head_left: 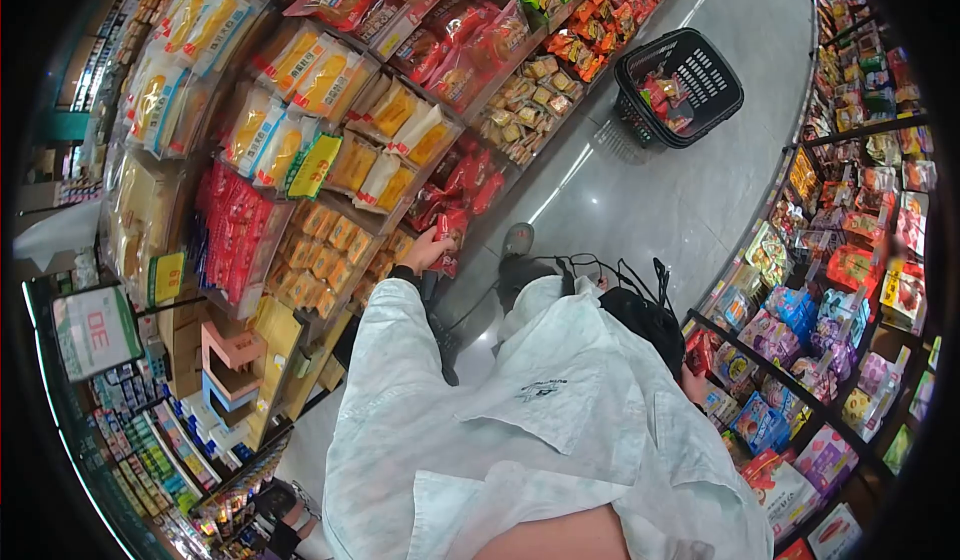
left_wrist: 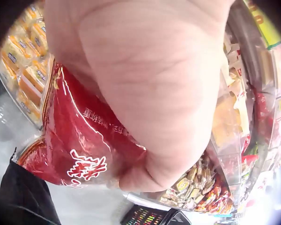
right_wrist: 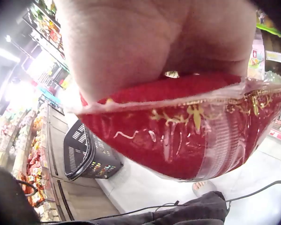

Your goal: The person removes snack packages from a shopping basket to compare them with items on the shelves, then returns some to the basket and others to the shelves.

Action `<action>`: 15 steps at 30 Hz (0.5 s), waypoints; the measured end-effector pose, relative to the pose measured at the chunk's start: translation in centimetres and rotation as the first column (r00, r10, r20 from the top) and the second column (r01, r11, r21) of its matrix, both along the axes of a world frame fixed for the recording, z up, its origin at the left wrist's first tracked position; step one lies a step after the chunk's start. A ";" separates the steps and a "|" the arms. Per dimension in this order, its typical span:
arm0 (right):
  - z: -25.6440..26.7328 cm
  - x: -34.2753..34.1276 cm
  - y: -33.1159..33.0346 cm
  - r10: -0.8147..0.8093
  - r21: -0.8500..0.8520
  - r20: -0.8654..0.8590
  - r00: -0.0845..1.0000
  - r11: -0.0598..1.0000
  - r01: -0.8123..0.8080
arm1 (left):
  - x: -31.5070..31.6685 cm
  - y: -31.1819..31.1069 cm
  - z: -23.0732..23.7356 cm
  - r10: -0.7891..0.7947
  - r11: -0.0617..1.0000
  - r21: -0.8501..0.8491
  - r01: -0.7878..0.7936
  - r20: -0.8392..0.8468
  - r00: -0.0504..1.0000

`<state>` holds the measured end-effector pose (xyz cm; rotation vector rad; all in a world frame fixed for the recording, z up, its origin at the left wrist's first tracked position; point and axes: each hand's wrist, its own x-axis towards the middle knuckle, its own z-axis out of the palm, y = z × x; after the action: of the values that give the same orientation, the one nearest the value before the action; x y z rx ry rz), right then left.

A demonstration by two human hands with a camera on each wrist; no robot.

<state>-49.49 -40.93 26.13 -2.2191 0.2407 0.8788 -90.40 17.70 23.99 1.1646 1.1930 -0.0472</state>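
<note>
On the left side, my left hand (head_left: 425, 251) grips a red packet (head_left: 451, 244) beside the shelf bins. The left wrist view shows this hand (left_wrist: 152, 89) with its thumb and fingers on the glossy red packet (left_wrist: 79, 140), which has white characters. Down at my right side, my right hand (head_left: 692, 384) holds another red packet (head_left: 702, 353), partly hidden by the black bag. In the right wrist view, the hand (right_wrist: 154, 42) is closed on a red packet (right_wrist: 178, 140) with gold print and a clear seam; most fingertips are hidden.
A black shopping basket (head_left: 705, 80) with red packets inside stands on the grey floor (head_left: 610, 200) ahead. Bins of packaged bread (head_left: 330, 75) and snacks line the left; shelves of colourful packs (head_left: 790, 310) line the right. A black bag (head_left: 645, 315) with cords hangs at my front.
</note>
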 end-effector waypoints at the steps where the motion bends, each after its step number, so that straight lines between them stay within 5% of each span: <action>1: -0.3 -0.5 0.0 0.022 -0.018 -0.006 1.000 1.000 -0.022 | -0.1 0.9 -0.5 0.001 0.996 -0.087 0.000 0.020 1.000; 4: 0.2 -2.3 0.9 0.017 -0.057 0.003 1.000 0.998 -0.017 | -0.6 3.3 -1.5 -0.117 0.993 -0.042 0.114 -0.073 0.990; 7: 1.1 -4.9 2.0 -0.006 -0.090 0.004 1.000 0.996 0.006 | -1.3 4.9 -4.0 -0.101 0.961 -0.252 0.111 0.051 0.994; 13: 2.2 -9.6 4.5 -0.027 -0.148 -0.021 0.999 0.989 0.024 | -3.5 7.9 -10.7 -0.240 0.928 -0.282 0.245 0.053 0.969; 15: 2.2 -10.7 5.4 -0.030 -0.159 -0.039 0.999 0.987 0.024 | -2.5 7.8 -5.8 -0.179 0.958 -0.221 0.184 0.040 0.983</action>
<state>-60.21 -35.55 28.36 -2.3394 0.3708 0.9189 -92.85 25.45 18.22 1.0687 1.0313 -0.3019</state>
